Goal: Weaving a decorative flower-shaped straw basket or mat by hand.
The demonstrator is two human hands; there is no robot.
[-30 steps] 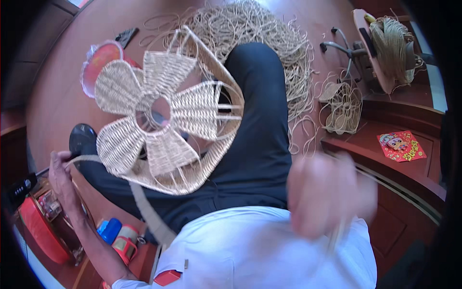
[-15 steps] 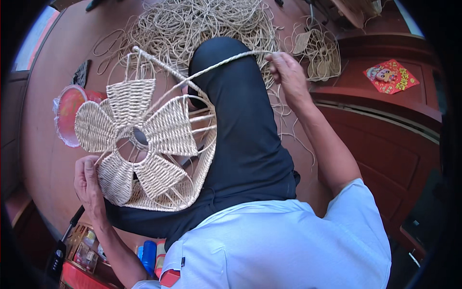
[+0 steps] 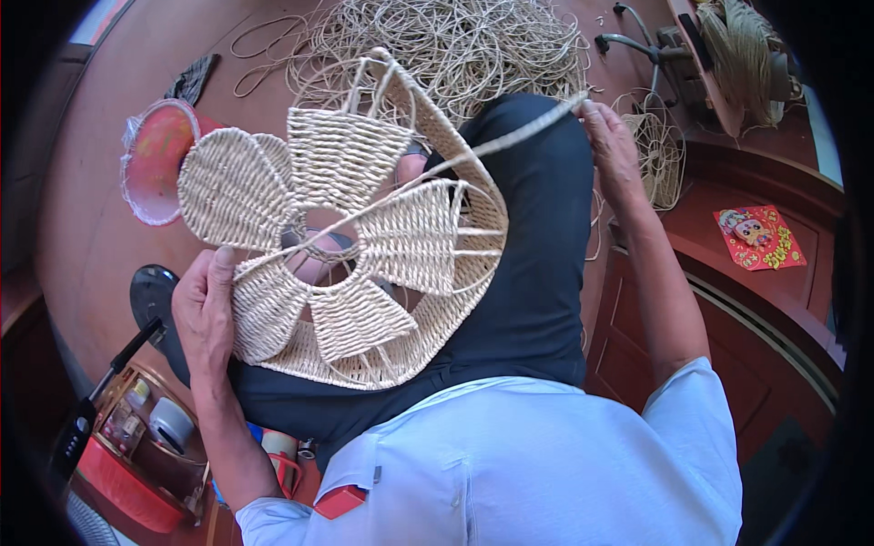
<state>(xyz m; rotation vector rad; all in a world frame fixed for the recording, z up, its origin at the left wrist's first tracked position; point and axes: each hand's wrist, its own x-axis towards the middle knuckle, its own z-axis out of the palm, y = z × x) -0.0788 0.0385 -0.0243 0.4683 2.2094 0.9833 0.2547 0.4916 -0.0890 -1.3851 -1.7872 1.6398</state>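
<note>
A woven straw basket (image 3: 350,155) with a flower of flat petals around a round hole lies on my lap, its braided side wall (image 3: 469,309) curving round the right and the near edge. Bare frame rods show between some petals and the wall. My left hand (image 3: 208,305) pinches the outer edge of the lower left petal, thumb on top. Out to the right, beyond my knee, my right hand (image 3: 614,150) grips the end of a straw cord (image 3: 519,134). That cord runs taut across the basket's wall and the right petal toward the central hole.
A big heap of loose straw cord (image 3: 437,55) covers the floor ahead. A red bucket (image 3: 164,159) with a plastic-wrapped rim stands at left. Another wire-framed woven piece (image 3: 657,155) is at right, by a cabinet bearing a red paper packet (image 3: 760,238). A shelf (image 3: 137,419) holds small items at lower left.
My right hand has drawn the cord farther right. The basket appears larger and farther right, with my left hand still at its petal. The whole view has also shifted.
</note>
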